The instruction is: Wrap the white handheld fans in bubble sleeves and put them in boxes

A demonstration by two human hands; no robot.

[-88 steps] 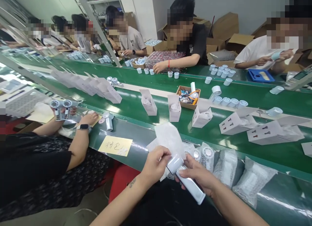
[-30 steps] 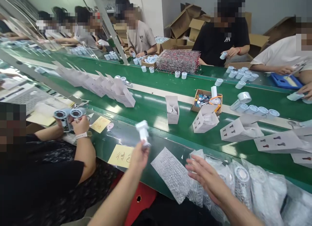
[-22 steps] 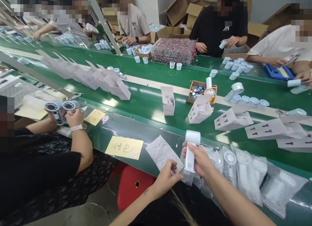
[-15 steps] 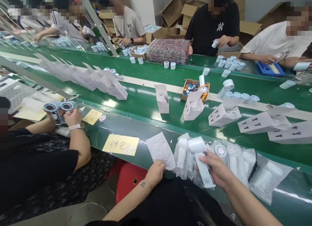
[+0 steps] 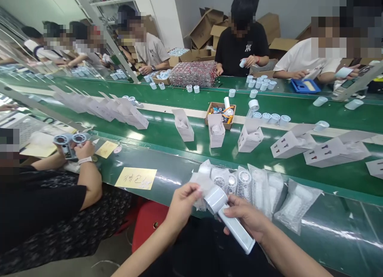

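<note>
Raised off the dark green desk (image 5: 171,182) since half a second ago, the translucent white bubble-wrap bag (image 5: 202,182) now meets the round head of the glossy pale-blue plastic handheld fan (image 5: 235,228), which slants more than before, its handle pointing down and to the right. Left hand (image 5: 184,202) pinches the edge of the bag between thumb and fingers, just beside the fan's head. Right hand (image 5: 247,217) grasps the handle close under the head, thumb on top and fingers curled beneath. Whether the head is inside the bag's mouth cannot be told.

Just beyond the hands, a row of pale-blue fans in clear bubble wrap (image 5: 244,184) lies on the desk. Well to the left, a pale yellow paper sheet with black handwriting (image 5: 136,178) lies flat. Farther off, open white cardboard boxes (image 5: 216,139) with wrapped contents stand or lean on the glossy green conveyor belt (image 5: 155,145); a brown cardboard tray of small mixed parts (image 5: 228,126) sits behind one of them. Below the desk edge is a red seat (image 5: 149,221), and beside it a co-worker in a black top (image 5: 50,205) holds two pale-blue fans (image 5: 80,138). Across the belt, a co-worker in a black T-shirt (image 5: 243,46) holds a small pale-blue part (image 5: 243,63).
</note>
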